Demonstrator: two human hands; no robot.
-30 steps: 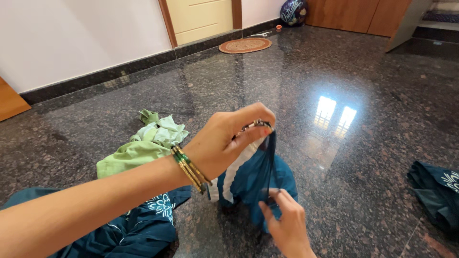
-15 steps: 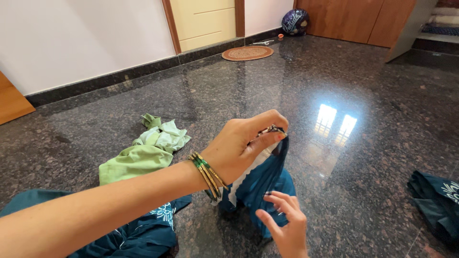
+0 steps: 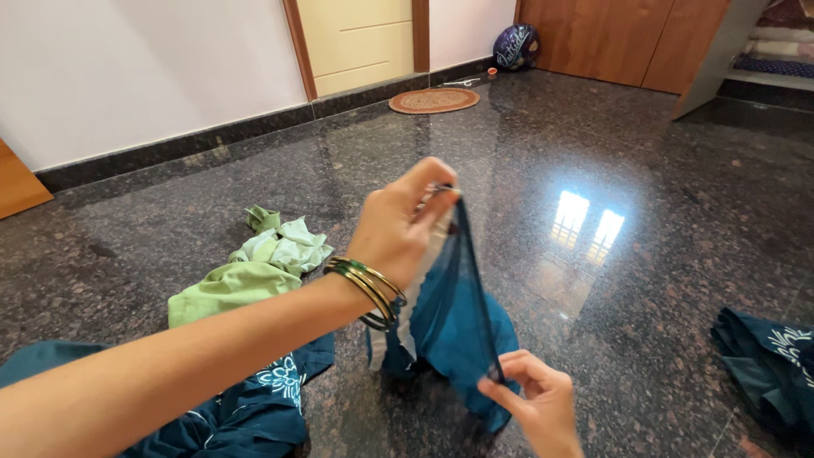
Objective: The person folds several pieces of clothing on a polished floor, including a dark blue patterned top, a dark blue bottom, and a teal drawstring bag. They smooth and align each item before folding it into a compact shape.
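Since half a second ago the left hand [image 3: 398,229] has lifted a little, drawing the teal cloth [image 3: 445,326] taut. Its fingers pinch the cloth's top edge, bangles [image 3: 369,288] at the wrist. Below and nearer, the right hand [image 3: 534,403] pinches the same edge lower down; its wrist is cut off by the frame. Between them the cloth hangs to the floor [image 3: 636,195], its lower folds bunched and hard to read. Beyond the left forearm lies a green garment [image 3: 246,276]; under it, another teal piece [image 3: 254,407], partly hidden.
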